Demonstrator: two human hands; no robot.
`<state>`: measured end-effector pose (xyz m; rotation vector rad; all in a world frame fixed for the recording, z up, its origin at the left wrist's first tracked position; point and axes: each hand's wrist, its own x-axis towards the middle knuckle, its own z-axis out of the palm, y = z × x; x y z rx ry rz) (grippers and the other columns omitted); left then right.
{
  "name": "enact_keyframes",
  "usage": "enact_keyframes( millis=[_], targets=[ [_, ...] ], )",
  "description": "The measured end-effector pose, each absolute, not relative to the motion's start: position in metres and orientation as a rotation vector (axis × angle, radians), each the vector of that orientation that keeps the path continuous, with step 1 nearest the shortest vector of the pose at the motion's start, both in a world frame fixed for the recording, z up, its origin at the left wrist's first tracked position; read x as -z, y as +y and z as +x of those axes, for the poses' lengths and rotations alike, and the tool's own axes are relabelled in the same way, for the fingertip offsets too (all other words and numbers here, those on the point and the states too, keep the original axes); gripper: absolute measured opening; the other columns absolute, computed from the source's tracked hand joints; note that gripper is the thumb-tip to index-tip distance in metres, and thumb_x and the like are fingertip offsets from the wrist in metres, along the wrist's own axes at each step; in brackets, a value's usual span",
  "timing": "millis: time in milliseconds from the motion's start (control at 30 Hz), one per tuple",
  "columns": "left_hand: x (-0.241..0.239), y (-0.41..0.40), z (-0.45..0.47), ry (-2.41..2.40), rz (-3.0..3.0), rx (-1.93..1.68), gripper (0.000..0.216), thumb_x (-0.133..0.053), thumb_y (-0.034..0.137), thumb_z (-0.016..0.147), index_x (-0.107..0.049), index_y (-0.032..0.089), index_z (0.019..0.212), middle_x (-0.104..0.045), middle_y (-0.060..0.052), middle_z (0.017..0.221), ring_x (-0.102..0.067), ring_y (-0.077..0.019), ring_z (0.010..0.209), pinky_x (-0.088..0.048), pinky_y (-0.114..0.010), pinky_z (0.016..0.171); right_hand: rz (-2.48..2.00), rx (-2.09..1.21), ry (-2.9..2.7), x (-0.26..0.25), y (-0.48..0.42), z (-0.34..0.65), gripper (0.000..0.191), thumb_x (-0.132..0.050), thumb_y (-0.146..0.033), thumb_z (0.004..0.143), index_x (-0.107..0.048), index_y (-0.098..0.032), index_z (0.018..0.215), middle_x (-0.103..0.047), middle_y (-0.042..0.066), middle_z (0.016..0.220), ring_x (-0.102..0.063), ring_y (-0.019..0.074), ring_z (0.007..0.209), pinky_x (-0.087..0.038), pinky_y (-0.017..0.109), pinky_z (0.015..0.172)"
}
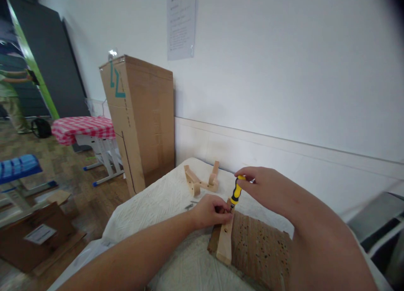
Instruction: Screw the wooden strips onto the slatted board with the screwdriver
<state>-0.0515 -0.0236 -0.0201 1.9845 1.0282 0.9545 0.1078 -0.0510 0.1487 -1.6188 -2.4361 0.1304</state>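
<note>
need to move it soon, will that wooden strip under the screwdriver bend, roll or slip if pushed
Probably stiff: the wooden strip looks solid and straight. Unlikely to roll, since its flat face lies on the brown board. Likely light, so it may skid under the screwdriver unless the left hand steadies it.

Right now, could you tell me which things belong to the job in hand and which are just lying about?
In use: right hand, screwdriver, left hand, wooden strip, brown board.
Lying about: wooden bracket, cardboard box, checked table.
</note>
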Motion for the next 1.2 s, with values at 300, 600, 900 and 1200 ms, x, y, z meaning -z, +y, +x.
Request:
enact_keyframes(
  millis=[300, 600, 900, 1200],
  targets=[
    [0.019, -0.024, -0.051, 1.064, 1.983, -0.933, 0.018, -0.067, 0.03, 0.072, -0.066, 0.012, 0.069, -0.044, 0.006, 0.053, -0.034, -0.0053, 0.05, -0.025, -0.02, 0.047, -1.657, -0.047, -2.43, -0.142, -0.043, 0.109, 0.038, -0.041, -0.025, 0.087, -0.07, -0.02, 0.111, -0.071, 0.008, 0.109, -0.065, 0.0233, 0.097, -0.046, 0.032, 0.082],
    [0.018, -0.024, -0.052, 1.006, 1.988, -0.864, 0.026, -0.064, 0.031, 0.073, -0.054, 0.012, 0.057, -0.035, 0.007, 0.05, -0.029, -0.005, 0.049, -0.019, -0.021, 0.046, -1.697, -0.086, -2.423, -0.153, -0.056, 0.105, 0.029, -0.045, -0.024, 0.087, -0.072, -0.018, 0.096, -0.072, 0.008, 0.096, -0.065, 0.0193, 0.083, -0.044, 0.026, 0.069],
    [0.017, -0.025, -0.054, 0.993, 1.978, -0.818, 0.032, -0.062, 0.033, 0.075, -0.049, 0.013, 0.054, -0.034, 0.007, 0.05, -0.028, -0.0049, 0.05, -0.019, -0.022, 0.047, -1.606, -0.271, -2.38, -0.153, -0.055, 0.101, 0.04, -0.047, -0.018, 0.085, -0.064, -0.019, 0.121, -0.073, 0.007, 0.096, -0.065, 0.017, 0.075, -0.044, 0.026, 0.067],
    [0.01, -0.029, -0.053, 1.008, 1.952, -0.828, 0.024, -0.064, 0.023, 0.072, -0.054, 0.012, 0.054, -0.034, 0.008, 0.048, -0.028, -0.0047, 0.049, -0.019, -0.021, 0.046, -1.707, -0.145, -2.345, -0.151, -0.05, 0.098, 0.023, -0.052, -0.027, 0.084, -0.071, -0.017, 0.091, -0.072, 0.008, 0.09, -0.063, 0.0192, 0.079, -0.04, 0.026, 0.066]
  ],
)
